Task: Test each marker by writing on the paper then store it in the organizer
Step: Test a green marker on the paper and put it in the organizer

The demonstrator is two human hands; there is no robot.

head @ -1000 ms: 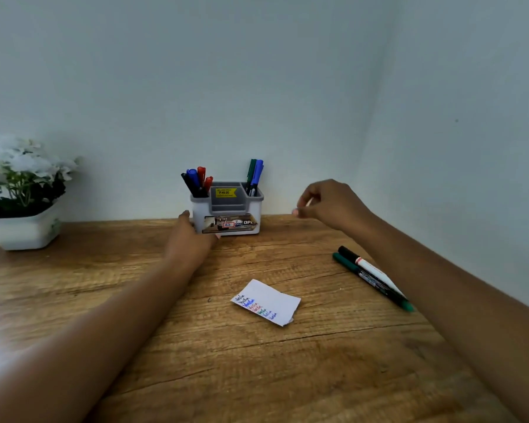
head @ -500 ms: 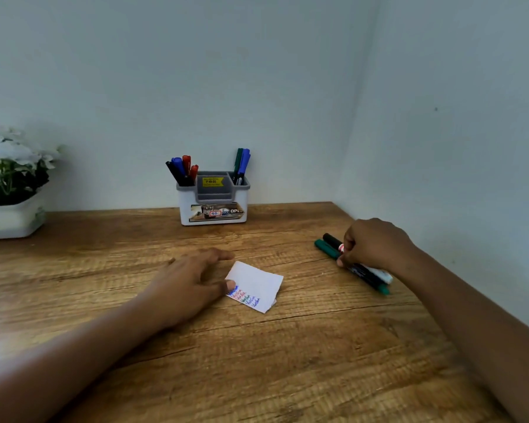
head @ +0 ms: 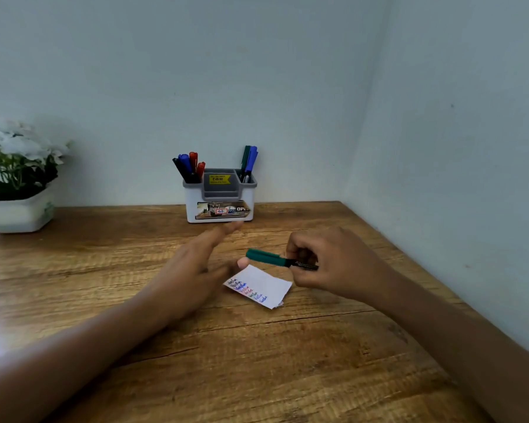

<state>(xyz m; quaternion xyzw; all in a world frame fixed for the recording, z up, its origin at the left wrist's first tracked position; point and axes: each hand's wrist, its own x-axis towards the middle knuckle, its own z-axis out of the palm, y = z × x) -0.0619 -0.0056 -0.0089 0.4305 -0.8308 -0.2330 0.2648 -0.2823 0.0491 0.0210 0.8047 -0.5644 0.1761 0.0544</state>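
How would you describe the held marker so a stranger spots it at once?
Start at the brown wooden table and find the small white paper slip with coloured writing. Right by it, the right hand holds a capped green marker with a black barrel. Unlike the markers standing in the white plastic organizer, it lies sideways.

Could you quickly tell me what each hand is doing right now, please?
Left hand: open, fingers straight, holding nothing, beside the small white paper slip.
Right hand: closed round the green-capped black-barrelled marker.
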